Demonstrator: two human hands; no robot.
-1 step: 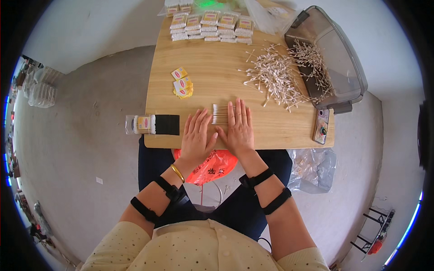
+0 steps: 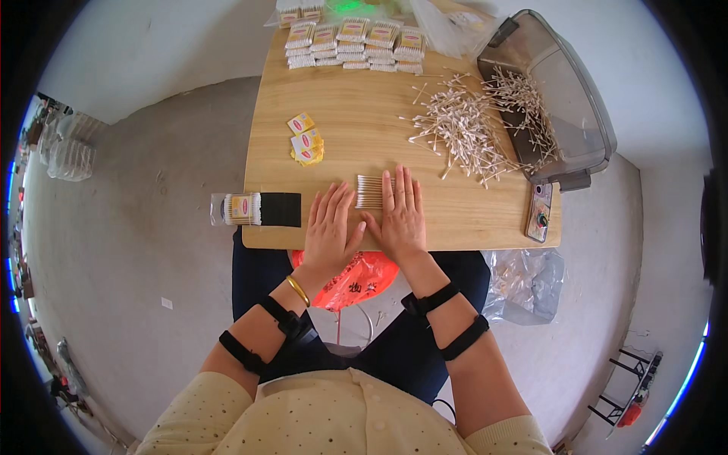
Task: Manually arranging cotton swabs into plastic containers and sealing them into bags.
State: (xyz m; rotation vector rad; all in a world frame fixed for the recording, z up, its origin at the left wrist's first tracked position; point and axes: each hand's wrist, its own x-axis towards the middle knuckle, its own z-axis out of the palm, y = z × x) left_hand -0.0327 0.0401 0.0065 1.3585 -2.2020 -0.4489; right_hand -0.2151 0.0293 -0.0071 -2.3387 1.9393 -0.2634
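Note:
A row of cotton swabs [image 2: 368, 192] lies side by side on the wooden table [image 2: 341, 98], close to its near edge. My right hand [image 2: 402, 212] rests flat with fingers stretched out, covering the right end of that row. Just left of the swabs, my left hand [image 2: 330, 227] lies flat too, its fingers extended and apart from them. Neither hand grips anything. Left of my left hand, a pack of cotton swabs [image 2: 242, 208] in a clear sleeve sits by a black strip [image 2: 280, 209]. Small yellow-and-white cards [image 2: 306, 141] lie in a loose pile farther back.
A heap of loose cotton swabs [image 2: 462, 129] spreads at the right, beside a tipped grey clear bin [image 2: 569, 91] holding more. Stacked swab packs [image 2: 353, 45] line the far edge. A phone [image 2: 539, 212] lies at the right edge. Below hang a red bag [image 2: 356, 280] and a clear bag [image 2: 523, 288].

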